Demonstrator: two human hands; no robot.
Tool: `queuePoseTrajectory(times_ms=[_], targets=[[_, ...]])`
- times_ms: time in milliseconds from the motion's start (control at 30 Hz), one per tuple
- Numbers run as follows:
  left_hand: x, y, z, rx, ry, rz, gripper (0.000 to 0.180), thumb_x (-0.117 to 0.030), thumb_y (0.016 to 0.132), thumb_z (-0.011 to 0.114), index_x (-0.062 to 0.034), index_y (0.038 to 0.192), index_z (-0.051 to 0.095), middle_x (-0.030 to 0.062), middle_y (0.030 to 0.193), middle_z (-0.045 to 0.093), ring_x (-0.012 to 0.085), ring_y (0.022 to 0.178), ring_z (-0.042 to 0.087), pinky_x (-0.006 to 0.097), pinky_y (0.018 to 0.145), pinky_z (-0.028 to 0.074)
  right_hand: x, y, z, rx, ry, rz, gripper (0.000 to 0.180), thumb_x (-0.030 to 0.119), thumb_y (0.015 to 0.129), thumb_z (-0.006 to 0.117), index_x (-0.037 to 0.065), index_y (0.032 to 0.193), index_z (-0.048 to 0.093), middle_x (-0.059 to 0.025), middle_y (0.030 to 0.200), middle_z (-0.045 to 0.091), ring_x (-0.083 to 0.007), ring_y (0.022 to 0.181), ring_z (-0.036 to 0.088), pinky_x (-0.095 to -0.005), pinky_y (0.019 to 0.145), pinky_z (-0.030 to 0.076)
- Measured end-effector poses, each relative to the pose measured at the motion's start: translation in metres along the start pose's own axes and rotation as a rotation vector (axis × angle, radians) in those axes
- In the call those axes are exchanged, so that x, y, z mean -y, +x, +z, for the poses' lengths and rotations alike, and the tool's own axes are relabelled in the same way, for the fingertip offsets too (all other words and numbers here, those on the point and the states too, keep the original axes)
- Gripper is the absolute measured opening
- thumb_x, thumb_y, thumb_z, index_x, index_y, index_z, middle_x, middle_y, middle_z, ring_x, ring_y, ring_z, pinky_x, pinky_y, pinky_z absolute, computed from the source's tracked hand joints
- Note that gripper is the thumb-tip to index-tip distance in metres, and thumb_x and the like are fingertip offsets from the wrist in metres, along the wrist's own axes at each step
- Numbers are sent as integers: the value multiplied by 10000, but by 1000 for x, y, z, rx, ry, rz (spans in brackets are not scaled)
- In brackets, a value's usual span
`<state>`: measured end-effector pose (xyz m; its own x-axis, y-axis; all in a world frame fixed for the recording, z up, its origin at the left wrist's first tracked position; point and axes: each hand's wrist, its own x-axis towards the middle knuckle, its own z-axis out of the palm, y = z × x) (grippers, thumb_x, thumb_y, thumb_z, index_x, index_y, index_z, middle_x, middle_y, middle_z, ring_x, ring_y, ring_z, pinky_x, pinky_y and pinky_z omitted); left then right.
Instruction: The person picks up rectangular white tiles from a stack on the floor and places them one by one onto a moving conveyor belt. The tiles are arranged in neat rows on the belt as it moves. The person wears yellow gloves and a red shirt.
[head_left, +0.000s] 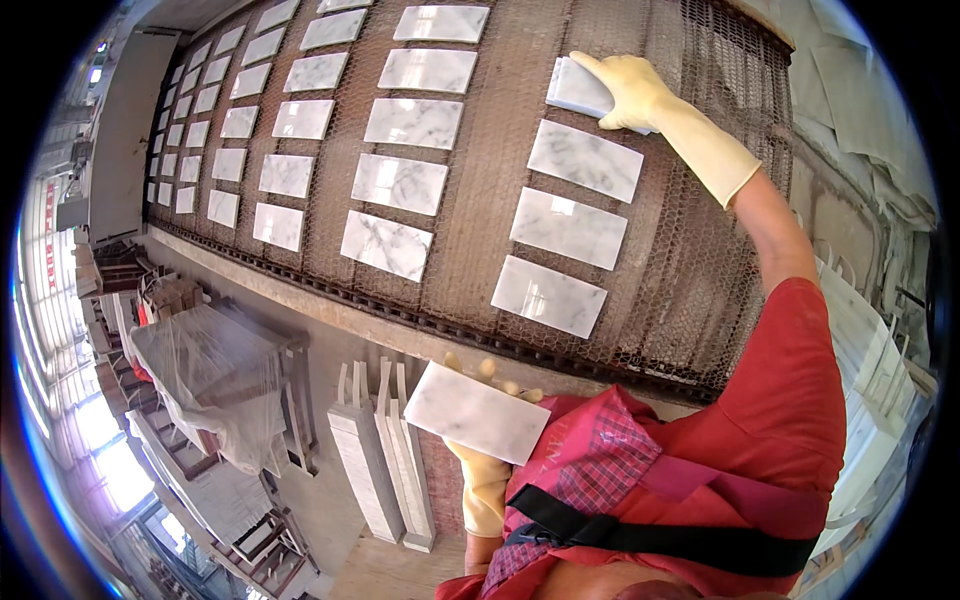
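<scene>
Both my hands wear pale yellow rubber gloves. My right hand reaches to the far right of the brown mesh conveyor, its thumb and fingers spread across a white, grey-veined marble tile. A doubled edge shows there, perhaps a second tile beneath; I cannot tell. Close to my body, my left hand carries another marble tile from below, with fingertips curled past its far edge. Three tiles lie in a column nearer me than my right hand, the closest of them a veined tile.
More marble tiles lie in rows across the conveyor to the left. A rail borders its near side. Long pale stone strips stand beside my left hand. Further left is a plastic-covered stack; white slabs are at the right.
</scene>
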<state>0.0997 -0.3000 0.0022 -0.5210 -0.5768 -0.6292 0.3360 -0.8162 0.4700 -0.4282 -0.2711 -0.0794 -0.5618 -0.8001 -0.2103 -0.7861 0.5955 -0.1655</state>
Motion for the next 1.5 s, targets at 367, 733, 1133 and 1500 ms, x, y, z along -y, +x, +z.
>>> queuePoseTrajectory(times_ms=[367, 733, 1133, 1500], targets=[[4, 15, 0, 141, -14, -20, 599, -440, 1159, 503, -316, 1719, 332, 124, 1400, 698, 367, 1046, 732, 739, 975, 578, -37, 30, -28, -119, 168, 2, 1201, 179, 630, 962, 173, 1697, 412, -226, 1316, 714, -422, 1243, 670, -480, 1092, 542], [4, 19, 16, -69, 99, -60, 565, -511, 1140, 512, -376, 1677, 401, 85, 1358, 702, 327, 985, 736, 706, 918, 611, -53, 76, -34, 56, -64, 74, 1209, 267, 665, 982, 178, 1708, 377, -205, 1322, 716, -396, 1244, 688, -457, 1087, 555], [10, 36, 13, -99, 124, -86, 517, -535, 1142, 491, -330, 1616, 484, 104, 1310, 724, 364, 983, 733, 703, 922, 597, -112, 133, -39, -181, -33, 104, 961, 282, 787, 928, 194, 1643, 499, -126, 1455, 695, -342, 1360, 652, -466, 1146, 530], [7, 42, -6, 39, 54, -31, 504, -556, 1143, 472, -287, 1560, 559, 121, 1266, 744, 398, 981, 730, 700, 926, 583, 20, -9, 2, -372, 567, -54, 696, 189, 940, 838, 138, 1573, 555, -139, 1523, 653, -327, 1423, 619, -475, 1255, 482]])
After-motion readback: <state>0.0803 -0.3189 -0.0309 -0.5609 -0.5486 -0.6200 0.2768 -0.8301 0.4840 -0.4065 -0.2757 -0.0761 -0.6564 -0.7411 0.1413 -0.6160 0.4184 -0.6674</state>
